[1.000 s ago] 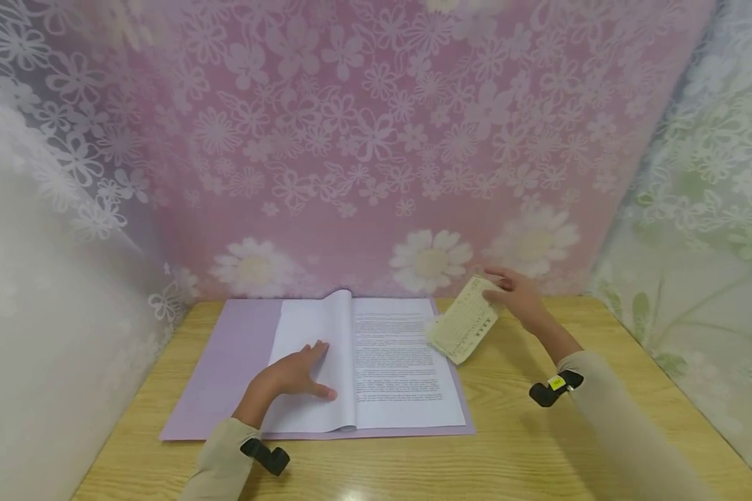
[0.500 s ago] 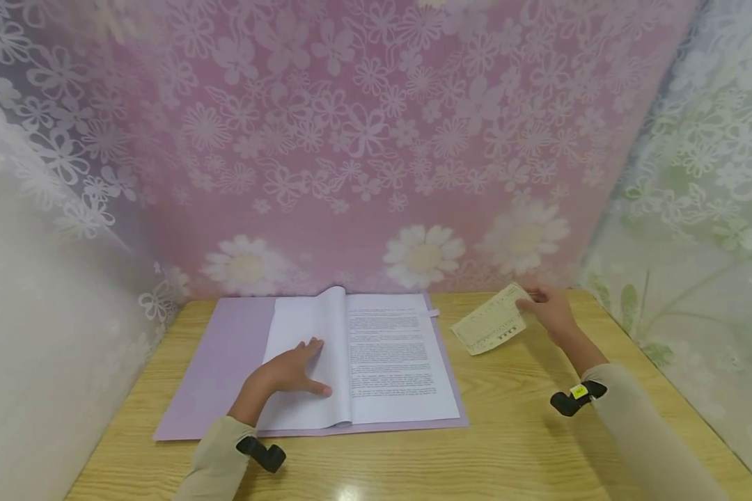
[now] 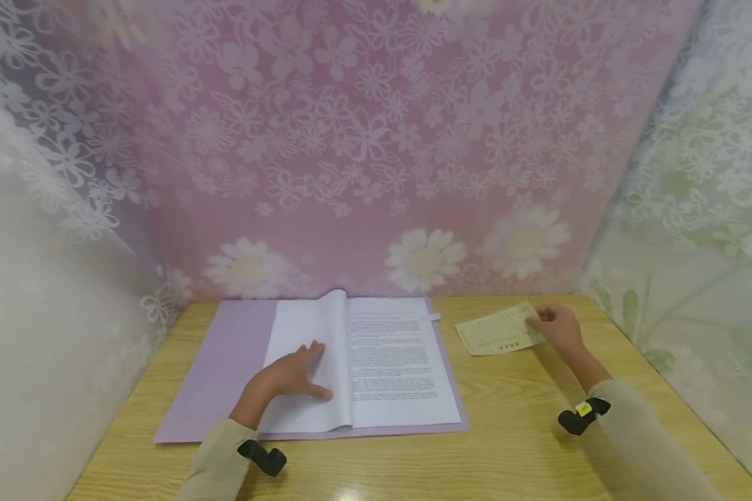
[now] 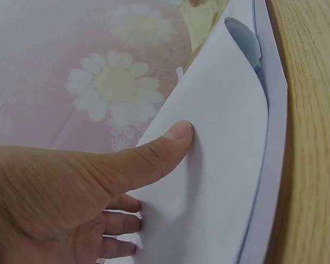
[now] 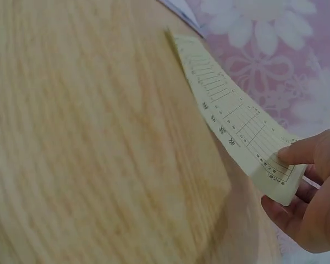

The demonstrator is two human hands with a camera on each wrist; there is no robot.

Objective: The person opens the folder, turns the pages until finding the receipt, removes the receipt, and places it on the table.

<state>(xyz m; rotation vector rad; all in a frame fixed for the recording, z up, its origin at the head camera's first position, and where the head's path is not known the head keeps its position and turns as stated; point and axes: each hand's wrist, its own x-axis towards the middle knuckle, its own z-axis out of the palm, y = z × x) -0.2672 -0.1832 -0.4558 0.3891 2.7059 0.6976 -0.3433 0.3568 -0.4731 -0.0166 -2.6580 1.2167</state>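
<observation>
A lilac folder (image 3: 241,362) lies spread on the table, with white printed pages (image 3: 391,390) inside. Its turned-over pages (image 4: 220,137) curl up along the fold. On those pages rests my left hand (image 3: 291,372), thumb apart from the fingers, pressing them down; the left wrist view shows the thumb flat on the paper. To the right of the folder, my right hand (image 3: 558,330) pinches a pale yellow receipt slip (image 3: 495,330) by its right end, thumb (image 5: 302,151) on top and fingers below. Ruled lines and printed characters cover the slip (image 5: 231,115). It slants low over the table.
A small white tab (image 3: 434,317) sticks out from the folder's right edge. The wood-grain table (image 3: 507,431) ends at a pink flowered backdrop (image 3: 326,209) behind, with pale patterned sheets (image 3: 708,278) at both sides.
My right hand has carried the receipt slip rightward off the folder's edge and lowered it toward the table, turning it flatter. The white tab came into sight. My left hand stays on the pages.
</observation>
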